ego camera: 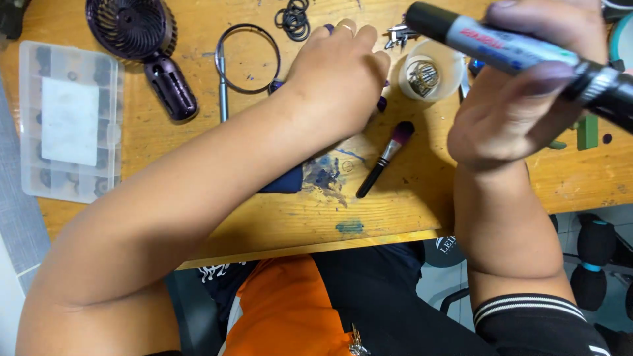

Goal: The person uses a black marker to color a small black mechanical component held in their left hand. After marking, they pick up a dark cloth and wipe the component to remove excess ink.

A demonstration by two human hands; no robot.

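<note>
My left hand (339, 79) rests on the wooden table (198, 198), knuckles up and fingers curled. Small purple ends of a thing (382, 103) poke out beside its fingers; most of that thing is hidden. My right hand (521, 99) hovers above the table's right side and grips a thick marker (508, 49) with a black capped end and a white and blue barrel, held slanting. A small brush (386, 158) with purple bristles and a black handle lies between the two hands.
A clear compartment box (69, 122) lies far left. Beside it are a dark purple hand fan (142, 39), a metal ring on a stem (247, 59) and black rubber rings (293, 18). A white cup (428, 72) holds metal parts. Blue paint stains (326, 175) mark the wood.
</note>
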